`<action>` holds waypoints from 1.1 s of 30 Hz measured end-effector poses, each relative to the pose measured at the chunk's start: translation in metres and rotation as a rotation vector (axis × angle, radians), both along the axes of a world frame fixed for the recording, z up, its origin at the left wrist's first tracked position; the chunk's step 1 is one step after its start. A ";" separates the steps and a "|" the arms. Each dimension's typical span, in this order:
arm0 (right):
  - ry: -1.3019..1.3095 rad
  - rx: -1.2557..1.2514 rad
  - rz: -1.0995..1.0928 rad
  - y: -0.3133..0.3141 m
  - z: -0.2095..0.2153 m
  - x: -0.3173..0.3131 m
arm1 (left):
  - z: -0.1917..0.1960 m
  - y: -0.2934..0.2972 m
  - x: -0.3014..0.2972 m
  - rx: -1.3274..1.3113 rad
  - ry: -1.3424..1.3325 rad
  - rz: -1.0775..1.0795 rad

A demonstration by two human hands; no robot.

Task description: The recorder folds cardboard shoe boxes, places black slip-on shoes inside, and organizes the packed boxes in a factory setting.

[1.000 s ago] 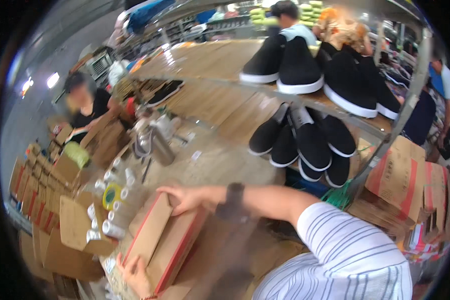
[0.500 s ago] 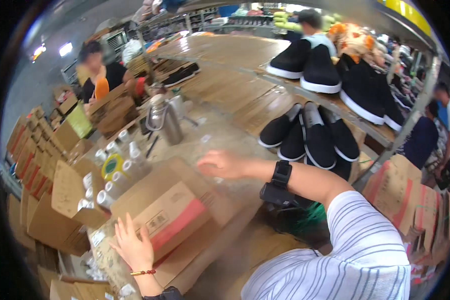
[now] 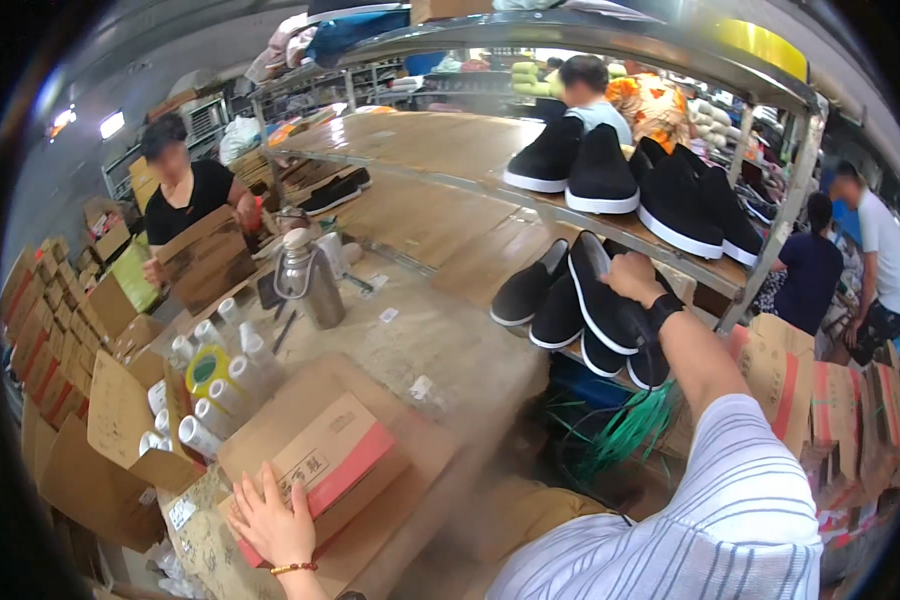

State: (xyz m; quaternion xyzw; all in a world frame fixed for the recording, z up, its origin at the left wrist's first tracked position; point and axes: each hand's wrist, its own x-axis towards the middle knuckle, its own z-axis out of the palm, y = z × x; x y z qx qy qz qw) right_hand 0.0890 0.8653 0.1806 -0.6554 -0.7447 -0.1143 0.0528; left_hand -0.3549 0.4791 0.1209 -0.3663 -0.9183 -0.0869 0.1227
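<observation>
My left hand lies flat, fingers spread, on the end of a closed brown cardboard box with a red band. This box rests on a larger flat piece of cardboard at the table's near edge. Out to the right, my right hand grips the heel end of a black slip-on shoe with a white sole. That shoe is tilted, toe toward me, among several like it, such as one black shoe to its left. My fingertips are partly hidden inside its opening.
White rolls and a yellow tape roll stand left of the box. A steel flask is behind. More black shoes fill the upper shelf. Stacked cartons are at right. A co-worker handles a carton at far left.
My right hand has gone from above the box to the shoes at right and taken hold of one. My left hand has come down onto the box. The view has shifted slightly.
</observation>
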 end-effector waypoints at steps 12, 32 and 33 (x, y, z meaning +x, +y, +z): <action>1.304 -0.442 0.804 -0.071 0.001 -0.133 | 0.013 -0.009 -0.013 0.453 -0.089 -0.138; 2.288 -1.584 0.431 -0.199 -0.062 -0.237 | 0.056 0.023 0.089 0.937 -0.975 -0.530; 2.306 -1.563 0.352 -0.206 -0.051 -0.248 | 0.052 0.023 0.085 0.938 -0.970 -0.521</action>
